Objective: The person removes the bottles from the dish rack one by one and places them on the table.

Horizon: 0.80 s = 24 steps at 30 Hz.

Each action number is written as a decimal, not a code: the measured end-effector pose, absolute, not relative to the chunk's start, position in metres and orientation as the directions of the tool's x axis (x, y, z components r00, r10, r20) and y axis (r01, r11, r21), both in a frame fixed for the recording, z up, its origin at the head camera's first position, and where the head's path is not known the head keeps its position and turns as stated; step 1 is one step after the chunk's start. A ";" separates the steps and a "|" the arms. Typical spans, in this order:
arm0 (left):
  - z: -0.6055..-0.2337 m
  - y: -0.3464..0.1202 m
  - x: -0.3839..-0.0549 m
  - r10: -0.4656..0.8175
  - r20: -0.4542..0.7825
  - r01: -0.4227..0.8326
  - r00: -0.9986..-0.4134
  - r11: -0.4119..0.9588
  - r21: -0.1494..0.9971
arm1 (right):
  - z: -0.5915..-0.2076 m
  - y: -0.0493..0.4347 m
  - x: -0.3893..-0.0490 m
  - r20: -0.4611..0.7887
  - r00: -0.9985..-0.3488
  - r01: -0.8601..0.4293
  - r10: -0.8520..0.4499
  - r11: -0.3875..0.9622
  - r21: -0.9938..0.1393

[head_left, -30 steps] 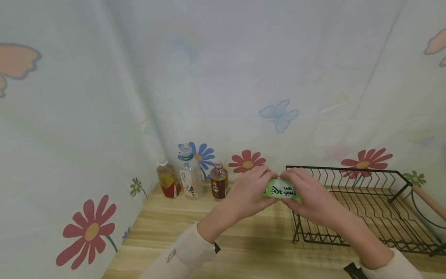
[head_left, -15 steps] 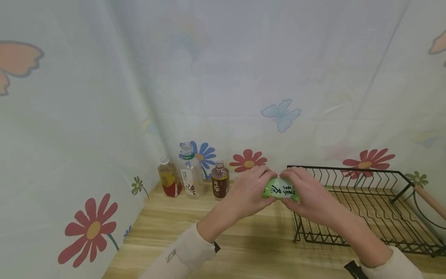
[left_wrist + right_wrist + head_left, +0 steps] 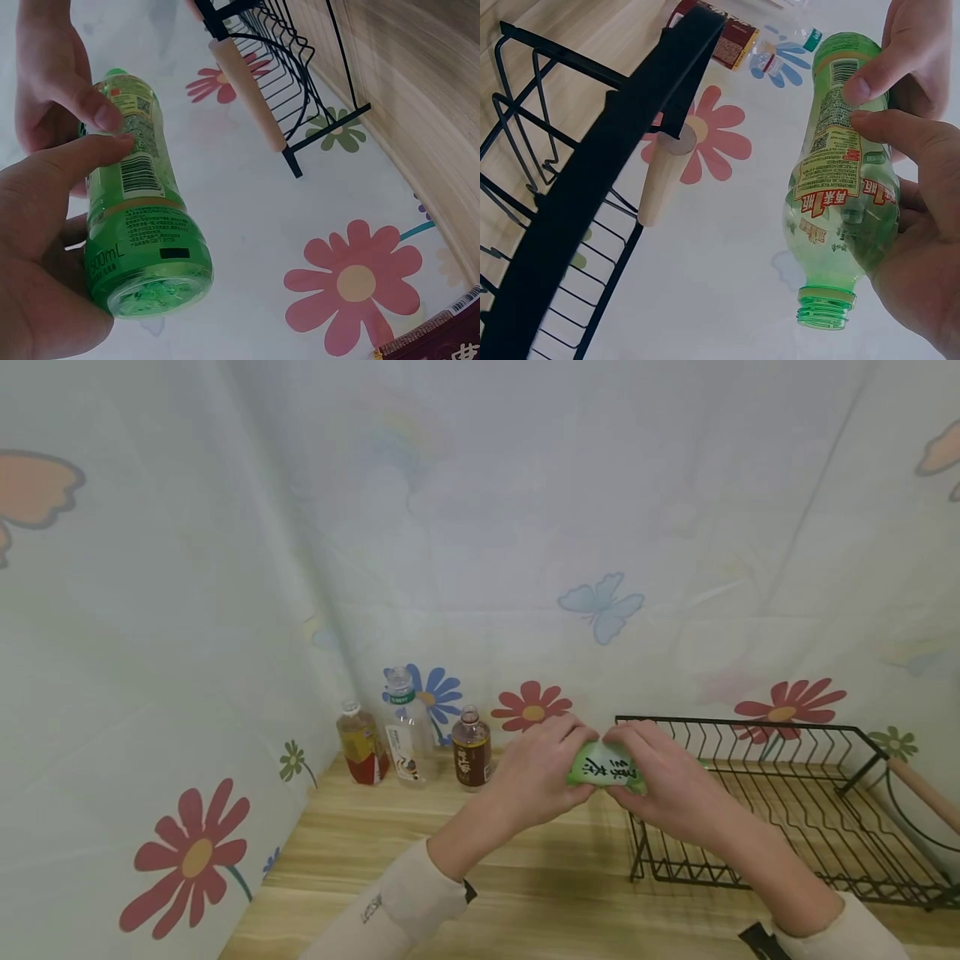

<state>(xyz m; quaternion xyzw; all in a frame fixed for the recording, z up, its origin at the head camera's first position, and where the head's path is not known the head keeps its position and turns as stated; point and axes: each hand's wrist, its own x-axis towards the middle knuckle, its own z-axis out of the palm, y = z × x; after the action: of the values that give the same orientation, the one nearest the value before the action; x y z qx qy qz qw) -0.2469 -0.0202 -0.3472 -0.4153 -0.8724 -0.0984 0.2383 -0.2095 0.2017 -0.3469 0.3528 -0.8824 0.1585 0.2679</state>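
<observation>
A green plastic bottle (image 3: 603, 766) with dark characters on its label is held sideways above the table, between both hands. My left hand (image 3: 534, 770) grips its base half, fingers on top and thumb below. My right hand (image 3: 675, 783) grips the neck half in the same way. In the left wrist view the bottle's base (image 3: 161, 289) faces the camera, with my left thumb along the label. Threads on the uncapped mouth (image 3: 826, 309) show in the right wrist view. The two thumbs almost meet at the bottle's middle.
On the wood-grain table (image 3: 540, 877) stand a red-and-yellow labelled bottle (image 3: 363, 750), a tall clear bottle (image 3: 405, 743) and a brown-labelled bottle (image 3: 472, 756). A black wire rack (image 3: 738, 723) with a wooden handle (image 3: 922, 793) occupies the right side. Flower-printed cloth (image 3: 480, 527) hangs behind.
The view shifts very slightly as the head moves. Both hands keep the same grip on the green bottle, which hardly moves.
</observation>
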 end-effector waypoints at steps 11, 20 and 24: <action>-0.350 -0.020 -0.250 0.679 0.445 0.754 -0.584 0.656 -0.011 | -0.348 0.200 -0.211 0.590 -0.587 -0.713 -0.555 0.700 -0.052; -0.353 -0.030 -0.257 0.612 0.439 0.692 -0.658 0.721 0.031 | -0.334 0.208 -0.198 0.631 -0.564 -0.697 -0.532 0.717 -0.019; -0.363 -0.038 -0.267 0.563 0.452 0.662 -0.692 0.745 0.086 | -0.327 0.222 -0.189 0.656 -0.540 -0.701 -0.527 0.713 -0.004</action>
<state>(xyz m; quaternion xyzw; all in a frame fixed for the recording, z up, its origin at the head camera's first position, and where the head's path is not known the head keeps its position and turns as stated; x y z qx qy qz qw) -0.2669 -0.0378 -0.3626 -0.3360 -0.9116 -0.1217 0.2029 -0.1890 0.2216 -0.3268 0.3543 -0.8671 0.1346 0.3234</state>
